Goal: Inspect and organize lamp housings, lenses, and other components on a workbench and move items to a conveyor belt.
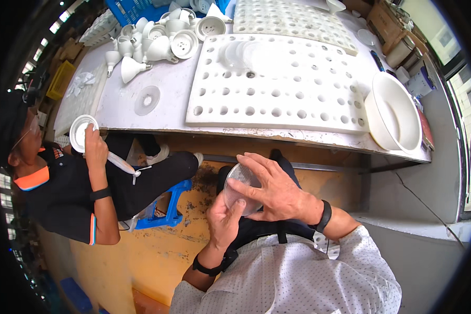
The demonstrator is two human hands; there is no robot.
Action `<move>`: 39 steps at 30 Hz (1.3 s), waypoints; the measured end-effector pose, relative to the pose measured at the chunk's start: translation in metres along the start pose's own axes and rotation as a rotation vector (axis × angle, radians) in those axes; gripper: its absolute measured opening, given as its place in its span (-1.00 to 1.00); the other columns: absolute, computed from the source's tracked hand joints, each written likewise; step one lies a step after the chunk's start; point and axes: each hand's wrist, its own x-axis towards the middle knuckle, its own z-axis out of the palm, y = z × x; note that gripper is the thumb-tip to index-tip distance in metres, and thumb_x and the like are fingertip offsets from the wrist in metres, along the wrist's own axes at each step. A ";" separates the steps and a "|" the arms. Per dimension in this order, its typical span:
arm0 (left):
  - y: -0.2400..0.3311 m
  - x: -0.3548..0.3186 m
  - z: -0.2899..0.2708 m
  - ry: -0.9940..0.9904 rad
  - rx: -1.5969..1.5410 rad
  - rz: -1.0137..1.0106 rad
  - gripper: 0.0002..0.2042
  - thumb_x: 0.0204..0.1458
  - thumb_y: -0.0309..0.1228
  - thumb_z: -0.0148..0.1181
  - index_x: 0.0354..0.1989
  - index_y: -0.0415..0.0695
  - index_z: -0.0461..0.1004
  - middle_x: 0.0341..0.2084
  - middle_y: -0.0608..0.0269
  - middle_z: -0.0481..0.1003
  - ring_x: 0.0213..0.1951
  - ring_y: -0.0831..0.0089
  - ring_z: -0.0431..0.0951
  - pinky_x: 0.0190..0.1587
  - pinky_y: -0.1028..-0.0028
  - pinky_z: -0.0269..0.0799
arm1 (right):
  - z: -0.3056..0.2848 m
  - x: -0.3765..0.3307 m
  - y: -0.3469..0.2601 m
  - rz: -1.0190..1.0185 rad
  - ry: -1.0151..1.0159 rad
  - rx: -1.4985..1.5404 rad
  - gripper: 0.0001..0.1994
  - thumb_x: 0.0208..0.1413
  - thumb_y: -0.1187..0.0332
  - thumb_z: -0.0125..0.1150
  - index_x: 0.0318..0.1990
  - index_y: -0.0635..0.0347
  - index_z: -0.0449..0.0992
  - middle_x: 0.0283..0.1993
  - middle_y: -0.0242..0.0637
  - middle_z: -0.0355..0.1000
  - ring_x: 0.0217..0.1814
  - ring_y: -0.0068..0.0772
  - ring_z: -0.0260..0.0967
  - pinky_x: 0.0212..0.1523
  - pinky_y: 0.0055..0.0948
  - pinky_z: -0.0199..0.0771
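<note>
Close in front of my body I hold a round, clear plastic lens cover (235, 186) with a fine textured face, tilted up on its edge. My left hand (224, 220) grips its lower rim, the thumb against the near side. Across its right side spans my right hand (277, 188), its fingers spread over the face and upper rim and its thumb low down. The two hands meet near the bottom of the cover. On the table beyond lies a similar clear disc (147, 100). A stack of clear covers (238, 55) rests on the white foam tray (272, 125).
White lamp housings (159, 48) are heaped beside a blue crate (133, 10). A second foam tray (293, 23) lies behind. At the table's right end stands a white basin (384, 112). To my left a seated person (57, 193) holds a white lamp (83, 133) near a blue stool (167, 209).
</note>
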 end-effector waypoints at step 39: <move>-0.059 -0.026 -0.066 0.048 0.375 -0.227 -0.74 0.03 -0.56 0.01 -0.10 -0.41 0.32 -0.16 -0.03 0.43 -0.21 0.31 0.50 -0.26 0.53 0.43 | -0.071 0.077 0.174 0.523 0.464 -0.238 -0.15 -0.32 0.01 0.30 0.20 0.04 0.09 0.21 0.12 -0.05 0.25 0.13 -0.09 0.18 -0.05 0.00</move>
